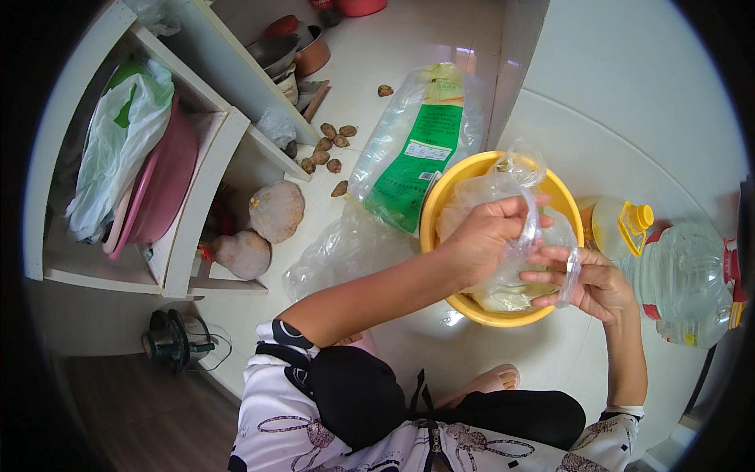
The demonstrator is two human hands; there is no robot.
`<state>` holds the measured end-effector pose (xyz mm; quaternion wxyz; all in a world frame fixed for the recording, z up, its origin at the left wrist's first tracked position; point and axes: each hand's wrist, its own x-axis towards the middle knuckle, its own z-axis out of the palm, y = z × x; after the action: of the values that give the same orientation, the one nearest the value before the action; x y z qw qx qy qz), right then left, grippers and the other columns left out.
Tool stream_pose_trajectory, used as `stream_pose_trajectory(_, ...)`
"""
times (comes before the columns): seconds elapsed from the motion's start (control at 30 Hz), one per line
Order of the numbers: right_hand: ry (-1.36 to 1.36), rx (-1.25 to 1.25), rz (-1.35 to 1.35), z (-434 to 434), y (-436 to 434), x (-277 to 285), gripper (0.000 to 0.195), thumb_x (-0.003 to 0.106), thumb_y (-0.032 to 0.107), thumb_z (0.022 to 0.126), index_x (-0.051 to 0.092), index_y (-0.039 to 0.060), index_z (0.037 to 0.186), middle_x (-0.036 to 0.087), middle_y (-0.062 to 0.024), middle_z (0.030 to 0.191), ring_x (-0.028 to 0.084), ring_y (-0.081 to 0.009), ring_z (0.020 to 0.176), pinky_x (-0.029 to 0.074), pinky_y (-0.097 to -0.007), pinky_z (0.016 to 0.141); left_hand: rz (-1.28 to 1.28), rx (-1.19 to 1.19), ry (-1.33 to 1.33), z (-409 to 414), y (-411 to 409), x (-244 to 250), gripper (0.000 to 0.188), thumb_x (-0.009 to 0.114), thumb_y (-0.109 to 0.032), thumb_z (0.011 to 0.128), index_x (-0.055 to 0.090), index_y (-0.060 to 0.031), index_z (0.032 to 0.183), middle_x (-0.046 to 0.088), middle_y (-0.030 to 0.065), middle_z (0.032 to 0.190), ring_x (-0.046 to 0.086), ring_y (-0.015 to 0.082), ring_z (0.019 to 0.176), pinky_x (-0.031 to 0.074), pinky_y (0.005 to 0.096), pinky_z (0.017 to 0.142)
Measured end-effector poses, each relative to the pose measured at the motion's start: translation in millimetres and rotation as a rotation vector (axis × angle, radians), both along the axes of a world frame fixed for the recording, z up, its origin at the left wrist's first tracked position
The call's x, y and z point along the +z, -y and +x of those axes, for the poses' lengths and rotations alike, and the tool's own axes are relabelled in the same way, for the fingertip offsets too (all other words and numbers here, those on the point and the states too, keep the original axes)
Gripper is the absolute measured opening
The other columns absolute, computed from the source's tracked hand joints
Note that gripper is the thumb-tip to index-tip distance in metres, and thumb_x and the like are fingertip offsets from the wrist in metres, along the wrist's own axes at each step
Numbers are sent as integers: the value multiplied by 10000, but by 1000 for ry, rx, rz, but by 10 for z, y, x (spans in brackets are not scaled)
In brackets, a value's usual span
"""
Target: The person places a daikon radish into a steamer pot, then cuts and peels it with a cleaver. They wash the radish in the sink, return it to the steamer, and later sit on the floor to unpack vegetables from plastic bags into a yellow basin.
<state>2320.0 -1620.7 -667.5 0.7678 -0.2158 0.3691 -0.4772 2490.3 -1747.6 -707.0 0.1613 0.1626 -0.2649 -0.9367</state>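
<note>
A clear plastic bag [489,189] with handles sits inside a yellow plastic tub [433,215] on the floor in front of me. Its contents are pale and hard to make out. My left hand [489,236] grips one twisted handle of the bag above the tub. Over the fingers of my right hand [596,286] runs the other handle loop, near the tub's right rim. Touching the tub's left side is a large clear plastic sack [407,153] with a green printed panel that bears writing.
Several brown tubers [320,157] lie on the tiles. Two pumpkins [277,209] rest beside a white shelf [206,159], which holds a pink basin [171,171]. A yellow-capped oil bottle [610,224] and large water bottles [678,277] stand right. An electric appliance [180,339] is lower left.
</note>
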Motion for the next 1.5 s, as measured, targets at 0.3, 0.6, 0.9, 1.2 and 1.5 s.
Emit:
stream_pose_trajectory(0.3, -191, -85, 170, -41, 338, -66, 372, 529, 225, 889, 476, -27, 1157, 563, -167, 1036, 614, -250, 838, 549, -404, 763, -256, 89, 180, -41, -180, 161, 221, 533, -68, 860, 545, 22, 1061, 601, 76, 929, 586, 127, 831, 479, 259, 755)
stream_pose_trajectory(0.6, -96, -21, 249, -127, 426, -281, 349, 613, 315, 829, 552, 25, 1013, 594, -91, 952, 617, -173, 787, 541, -333, 706, -262, -127, 201, -61, -225, 147, 199, 624, -135, 819, 610, 11, 954, 608, 33, 837, 564, 82, 755, 462, 216, 694)
stream_pose_trajectory(0.9, 34, -183, 189, 192, 485, -118, 189, 655, 211, 799, 633, 38, 872, 609, -123, 974, 598, -187, 898, 493, -314, 814, -239, -94, 214, -113, -273, -25, 186, 628, -188, 830, 621, -11, 887, 580, 15, 840, 550, 93, 770, 453, 243, 677)
stream_pose_trajectory(1.2, 15, -347, 281, -281, 105, -422, 212, 554, 64, 829, 527, -51, 1005, 585, -173, 998, 594, -275, 931, 479, -400, 878, -1542, 482, 686, 192, 144, -540, 108, 639, -104, 641, 589, -16, 603, 566, 111, 591, 539, 225, 542, 419, 307, 523)
stream_pose_trajectory(1.5, 498, -871, 167, -5, 241, -554, 182, 475, 185, 881, 469, 4, 889, 509, -104, 836, 486, -161, 698, 422, -301, 665, -72, 150, 314, 108, 272, -609, 146, 538, -140, 783, 601, -14, 819, 558, 31, 788, 507, 103, 722, 413, 242, 638)
